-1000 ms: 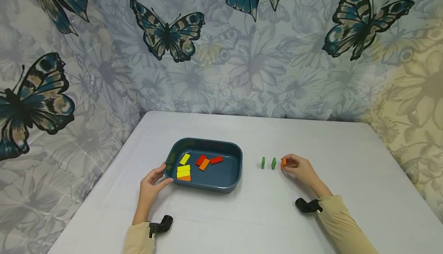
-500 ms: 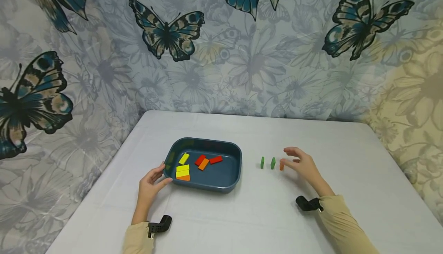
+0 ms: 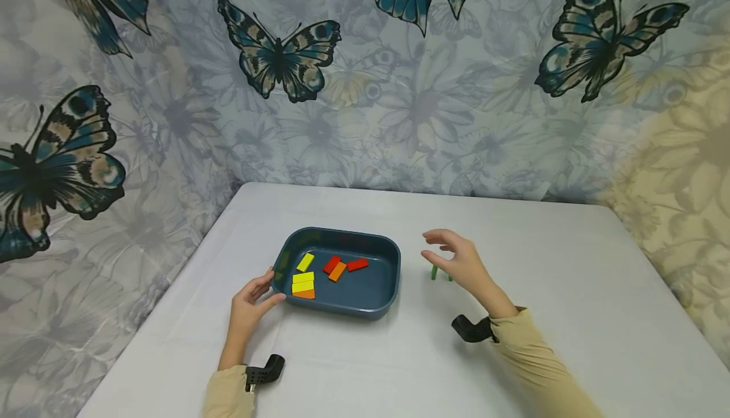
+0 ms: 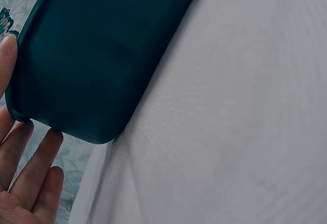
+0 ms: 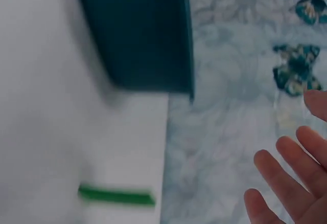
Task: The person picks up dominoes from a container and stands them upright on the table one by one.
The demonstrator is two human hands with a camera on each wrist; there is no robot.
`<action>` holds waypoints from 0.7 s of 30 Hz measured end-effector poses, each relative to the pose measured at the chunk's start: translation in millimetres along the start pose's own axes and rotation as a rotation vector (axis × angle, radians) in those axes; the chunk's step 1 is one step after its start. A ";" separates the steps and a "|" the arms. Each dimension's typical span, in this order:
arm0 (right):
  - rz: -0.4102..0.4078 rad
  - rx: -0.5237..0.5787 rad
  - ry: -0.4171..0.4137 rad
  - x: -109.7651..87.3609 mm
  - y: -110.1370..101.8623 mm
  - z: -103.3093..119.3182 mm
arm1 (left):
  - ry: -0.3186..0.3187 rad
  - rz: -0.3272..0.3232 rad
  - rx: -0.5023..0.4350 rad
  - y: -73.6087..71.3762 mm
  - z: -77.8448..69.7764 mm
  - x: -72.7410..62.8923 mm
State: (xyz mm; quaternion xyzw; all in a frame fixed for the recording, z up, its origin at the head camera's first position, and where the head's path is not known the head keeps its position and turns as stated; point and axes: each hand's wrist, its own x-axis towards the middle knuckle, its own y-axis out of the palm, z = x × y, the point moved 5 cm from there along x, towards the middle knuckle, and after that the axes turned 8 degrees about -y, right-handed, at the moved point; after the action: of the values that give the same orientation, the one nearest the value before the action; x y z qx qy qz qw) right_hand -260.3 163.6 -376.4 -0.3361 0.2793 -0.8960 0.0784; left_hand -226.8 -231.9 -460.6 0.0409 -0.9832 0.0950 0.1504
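A dark blue rectangular tray (image 3: 353, 311) stands on the table; inside are several yellow, red and orange blocks (image 3: 338, 271). At its left end, my left hand (image 3: 249, 304) holds the near corner, thumb at the rim and fingers (image 4: 43, 155) against the end wall. To the right of the tray, my right hand (image 3: 464, 263) is raised, fingers apart and nothing between them. Below it show parts of two upright green blocks (image 3: 434, 272); the hand covers the rest, and the orange block beside them is hidden. A blurred green block (image 5: 116, 195) appears in the right wrist view.
White cloth covers the table (image 3: 365, 373). Behind and to the left hangs a flowered backdrop (image 3: 422, 114) with large butterflies. Black camera mounts (image 3: 265, 370) sit on both wrists, under beige sleeves.
My right hand has let go of the orange block, leaving it upright beside the green ones, then moved left and up over the row. The left hand and tray stay put.
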 end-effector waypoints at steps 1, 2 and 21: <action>0.012 0.011 -0.008 5.3 6.9 4.4 | -0.002 -0.001 0.001 0.1 0.3 0.6; 0.025 0.028 -0.018 10.5 14.0 8.6 | -0.004 -0.002 -0.002 0.1 0.7 1.3; 0.482 -0.031 -0.069 35.9 154.7 36.3 | -0.066 -0.039 -0.008 -4.3 5.2 0.8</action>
State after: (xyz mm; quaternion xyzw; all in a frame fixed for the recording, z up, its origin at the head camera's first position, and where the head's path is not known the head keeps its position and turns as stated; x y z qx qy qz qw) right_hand -271.6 6.9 -419.5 -0.2915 0.3622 -0.8350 0.2944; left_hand -228.5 -237.1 -464.6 0.0628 -0.9870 0.0866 0.1197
